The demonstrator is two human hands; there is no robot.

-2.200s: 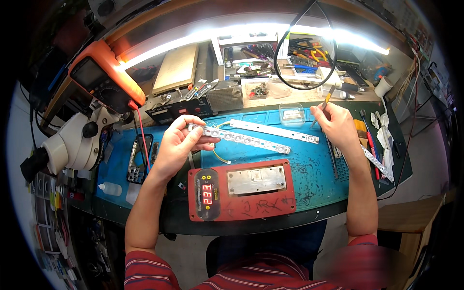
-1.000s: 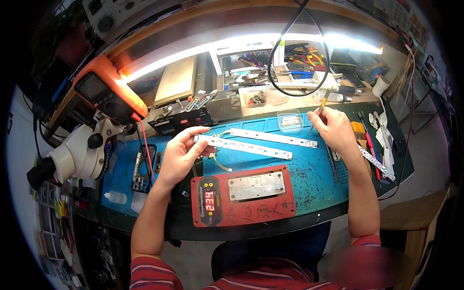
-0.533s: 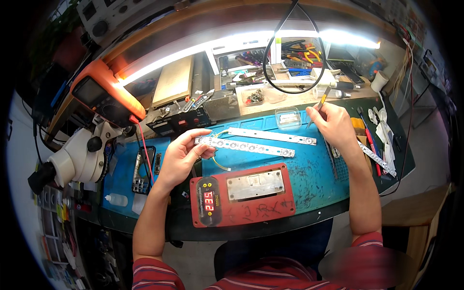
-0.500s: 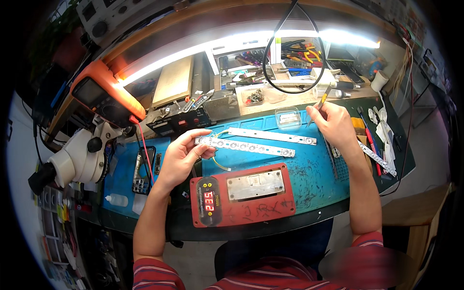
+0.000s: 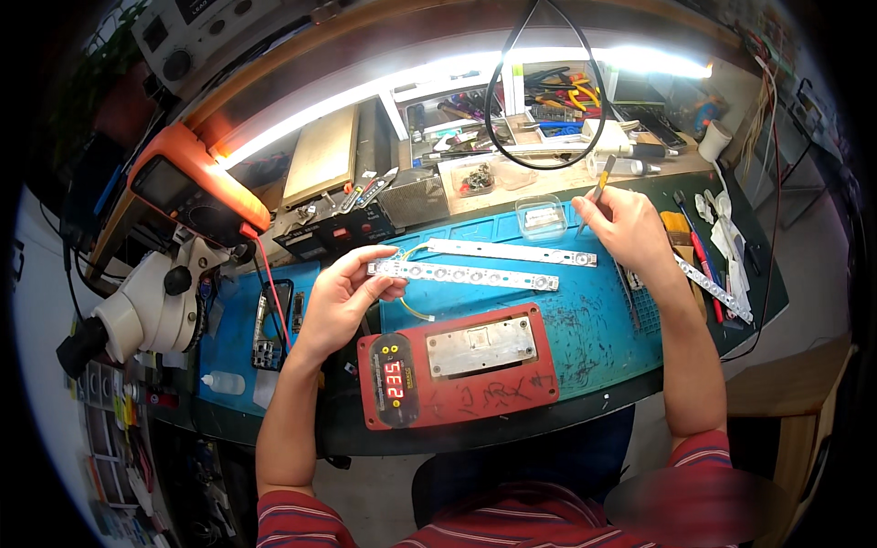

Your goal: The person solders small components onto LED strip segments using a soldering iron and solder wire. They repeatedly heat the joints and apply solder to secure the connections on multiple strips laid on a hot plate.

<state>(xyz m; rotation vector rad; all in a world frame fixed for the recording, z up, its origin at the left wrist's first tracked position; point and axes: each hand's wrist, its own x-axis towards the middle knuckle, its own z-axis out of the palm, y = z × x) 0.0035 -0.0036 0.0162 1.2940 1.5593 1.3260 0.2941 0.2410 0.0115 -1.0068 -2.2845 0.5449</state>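
My left hand [image 5: 343, 297] pinches the left end of a white LED strip [image 5: 475, 274] dotted with round clear lenses. Just behind it a second LED strip [image 5: 512, 252] lies at a slant over the blue mat [image 5: 603, 310]. Thin yellowish wires ending in a small white plug [image 5: 430, 318] hang beside my left fingers. My right hand [image 5: 626, 224] is closed around slim, pointed tweezers [image 5: 600, 179] with a yellow and dark handle. Their tip points down near the second strip's right end. In front sits a red heating plate [image 5: 457, 370] with a lit red display and a metal block.
An orange multimeter [image 5: 196, 187] and a white microscope [image 5: 151, 297] stand at the left. A clear plastic box [image 5: 541, 217] lies behind the strips. Another LED strip [image 5: 714, 288] and a red screwdriver [image 5: 702, 260] are at the right. A black cable loop [image 5: 493, 110] hangs above.
The whole view has shifted slightly. The tweezers in my right hand stand a little more upright, tip still near the second strip's right end. My left hand keeps its hold on the front strip.
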